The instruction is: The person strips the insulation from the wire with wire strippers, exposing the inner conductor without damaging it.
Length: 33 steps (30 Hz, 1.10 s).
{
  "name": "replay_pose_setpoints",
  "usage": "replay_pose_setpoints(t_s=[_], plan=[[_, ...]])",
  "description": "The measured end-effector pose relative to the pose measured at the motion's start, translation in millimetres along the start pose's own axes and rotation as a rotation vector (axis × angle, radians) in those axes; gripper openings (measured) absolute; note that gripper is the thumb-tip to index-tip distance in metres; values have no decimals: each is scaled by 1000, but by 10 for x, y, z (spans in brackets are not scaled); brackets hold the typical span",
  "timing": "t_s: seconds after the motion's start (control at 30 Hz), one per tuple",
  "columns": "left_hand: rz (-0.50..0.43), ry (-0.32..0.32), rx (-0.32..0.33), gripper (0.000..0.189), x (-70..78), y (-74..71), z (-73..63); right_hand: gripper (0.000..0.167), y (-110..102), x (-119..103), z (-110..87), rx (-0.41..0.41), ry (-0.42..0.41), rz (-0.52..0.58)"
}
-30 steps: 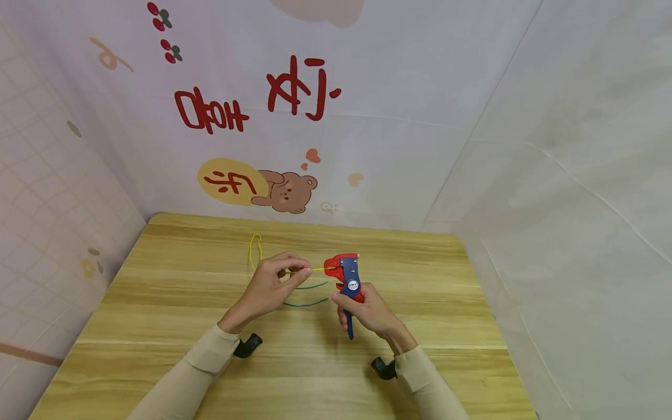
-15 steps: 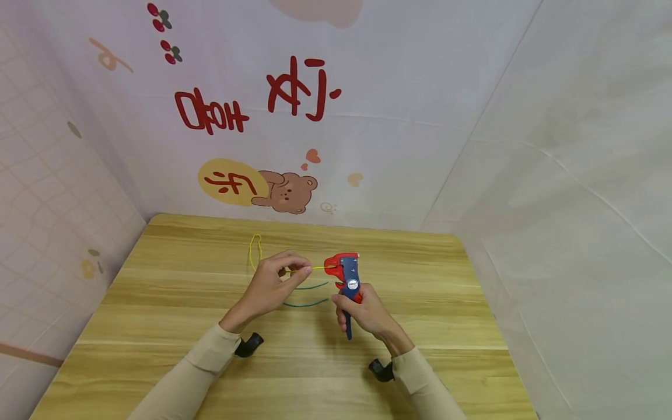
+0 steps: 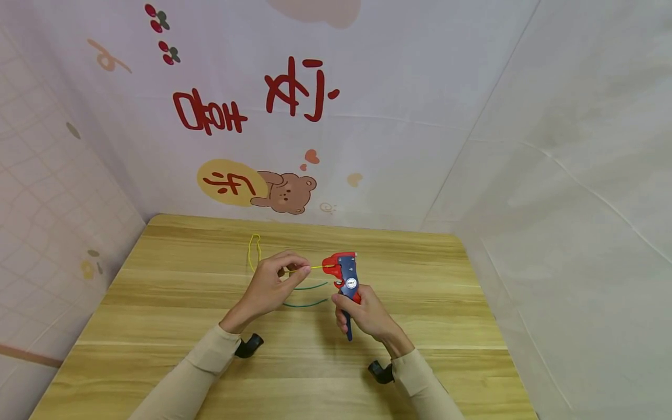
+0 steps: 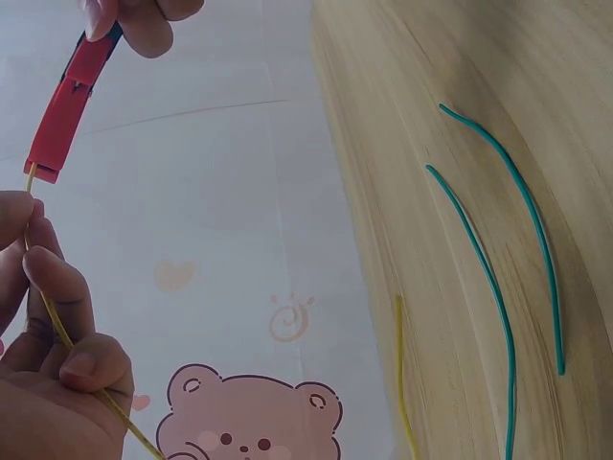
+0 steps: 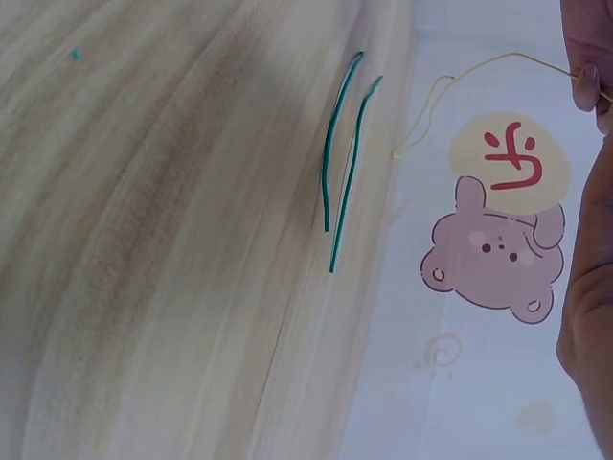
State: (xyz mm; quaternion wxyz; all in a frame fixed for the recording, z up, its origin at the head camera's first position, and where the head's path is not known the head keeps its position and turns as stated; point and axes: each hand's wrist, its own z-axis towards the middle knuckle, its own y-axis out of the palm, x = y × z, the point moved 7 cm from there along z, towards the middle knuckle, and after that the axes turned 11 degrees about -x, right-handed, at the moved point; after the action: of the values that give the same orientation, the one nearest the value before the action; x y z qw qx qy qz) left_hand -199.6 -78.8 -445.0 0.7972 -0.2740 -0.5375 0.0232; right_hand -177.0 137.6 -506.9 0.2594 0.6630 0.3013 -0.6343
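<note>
My left hand (image 3: 269, 287) pinches a thin yellow wire (image 3: 317, 268) between thumb and fingertips. In the left wrist view, its other fingers curl along the wire. Its short end enters the red jaws of a blue-and-red wire stripper (image 3: 347, 271); the tip there is hard to make out. Around the stripper's handles, the fingers of my right hand (image 3: 368, 313) are curled. The yellow wire's long part trails behind my left hand as a loop on the table. Two green wires (image 4: 536, 211) lie below the hands, partly hidden by the left one in the head view.
A light wood-grain table (image 3: 446, 280) carries the work, with a printed cloth wall (image 3: 399, 146) along its back edge and more cloth at both sides. A tiny teal bit (image 5: 77, 54) lies on the table. Black camera mounts (image 3: 249, 346) hang at both wrists.
The right hand and the wire stripper have shifted very slightly left. My left hand keeps its pinch on the yellow wire in nearly the same place, and the green wires have not moved.
</note>
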Motion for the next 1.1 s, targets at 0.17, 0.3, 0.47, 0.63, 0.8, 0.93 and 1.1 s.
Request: replay_pose_setpoints(t_s=[0.17, 0.3, 0.47, 0.63, 0.8, 0.93, 1.1], plan=[[3, 8, 2, 8, 8, -4, -2, 31, 16, -23, -6, -4, -10, 6], [3, 9, 6, 7, 4, -5, 0, 36, 29, -13, -1, 6, -9, 5], [7, 12, 10, 7, -8, 0, 5, 42, 37, 33, 14, 33, 11, 29], [12, 12, 8, 7, -11, 7, 9, 41, 27, 68, 26, 76, 7, 5], [24, 2, 12, 7, -10, 6, 9, 41, 31, 100, 41, 107, 20, 6], [26, 0, 19, 7, -12, 5, 12, 39, 42, 113, 48, 120, 37, 30], [27, 0, 24, 7, -15, 7, 15, 39, 51, 125, 52, 126, 42, 40]])
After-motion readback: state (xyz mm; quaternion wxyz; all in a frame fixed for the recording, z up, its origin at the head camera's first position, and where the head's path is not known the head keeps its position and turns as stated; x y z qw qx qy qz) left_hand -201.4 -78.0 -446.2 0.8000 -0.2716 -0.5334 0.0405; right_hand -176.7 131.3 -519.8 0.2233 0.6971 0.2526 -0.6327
